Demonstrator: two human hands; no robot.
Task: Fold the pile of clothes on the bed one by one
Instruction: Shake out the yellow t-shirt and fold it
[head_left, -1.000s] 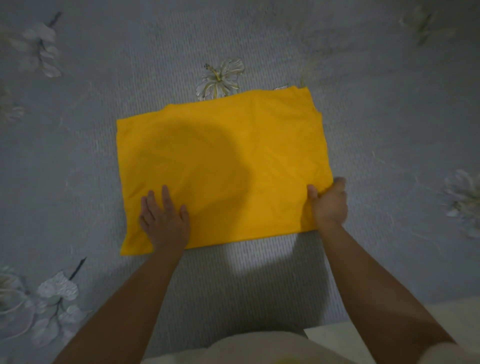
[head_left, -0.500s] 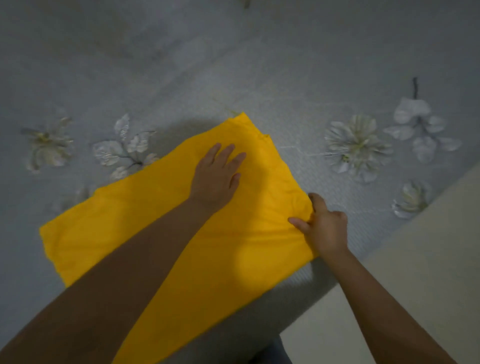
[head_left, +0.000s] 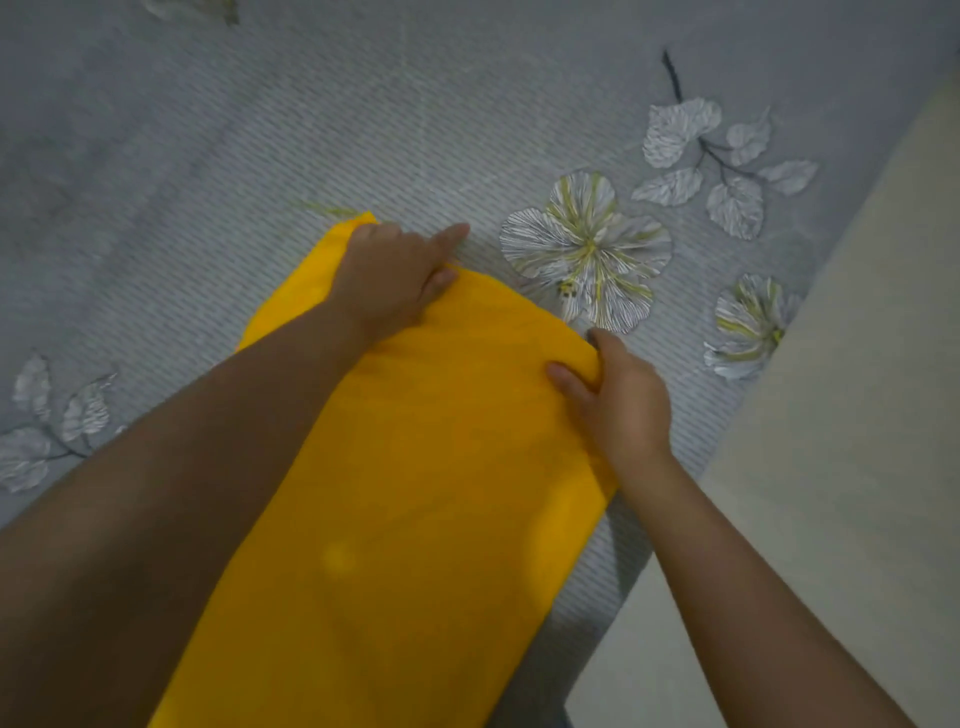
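Observation:
A yellow-orange garment (head_left: 415, 493), folded into a flat rectangle, lies on the grey flowered bed sheet (head_left: 260, 130), running from the lower left up to the middle. My left hand (head_left: 389, 275) grips its far corner, fingers curled under the edge, index finger pointing out over the sheet. My right hand (head_left: 618, 405) pinches the near right corner, thumb on top of the cloth. My left forearm crosses over the garment and hides part of its left edge.
The bed's edge runs diagonally at the right, with a pale floor (head_left: 831, 467) beyond it. White flower prints (head_left: 587, 249) mark the sheet just past the garment. No other clothes are in view.
The view has swung and closed in. My left hand slid from flat on the cloth's middle to its far corner and curled round it. My right hand keeps its pinch on the near corner.

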